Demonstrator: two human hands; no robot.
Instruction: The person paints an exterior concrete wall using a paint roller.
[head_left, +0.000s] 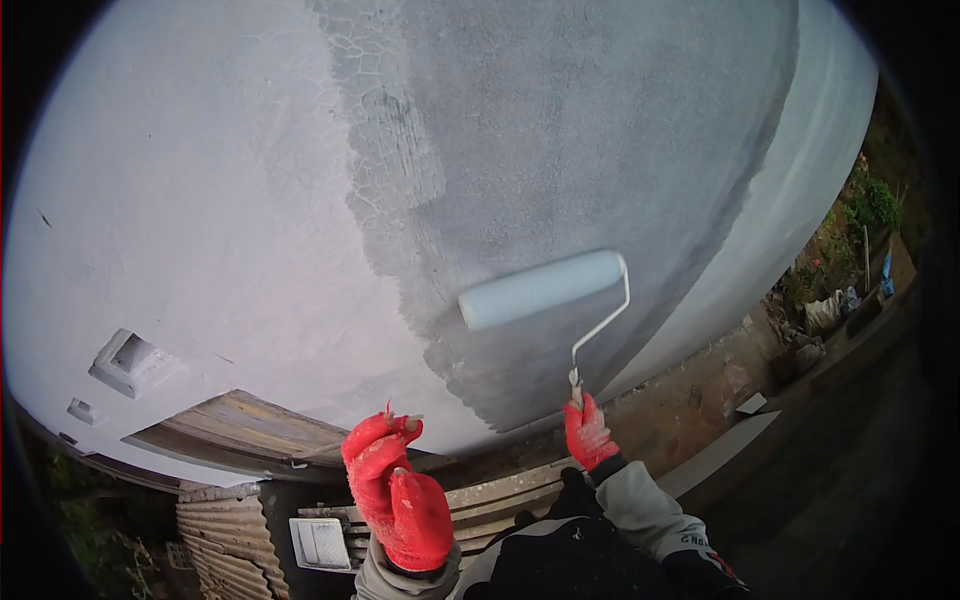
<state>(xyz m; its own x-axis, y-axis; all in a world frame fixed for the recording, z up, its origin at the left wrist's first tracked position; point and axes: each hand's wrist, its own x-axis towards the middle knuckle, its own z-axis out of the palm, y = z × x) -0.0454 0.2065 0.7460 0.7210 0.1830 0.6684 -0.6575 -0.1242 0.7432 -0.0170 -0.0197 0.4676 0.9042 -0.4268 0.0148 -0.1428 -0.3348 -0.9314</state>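
Blue roller point(541, 289) above right hand point(590, 432) | probably light, soft-sleeved, springy | hold by handle point(575, 388), right hand clamped there | left hand point(398, 490) half-curled, apparently empty

I get one text only: small dark lettering point(697, 541) on the right sleeve point(645, 510), maybe "ION 2", too tiny to confirm.

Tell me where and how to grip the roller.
The roller is probably best gripped by its slim handle, coming from below. The bent wire leads down from one end of the roller to that handle, which points toward the camera; the right hand holds it there.
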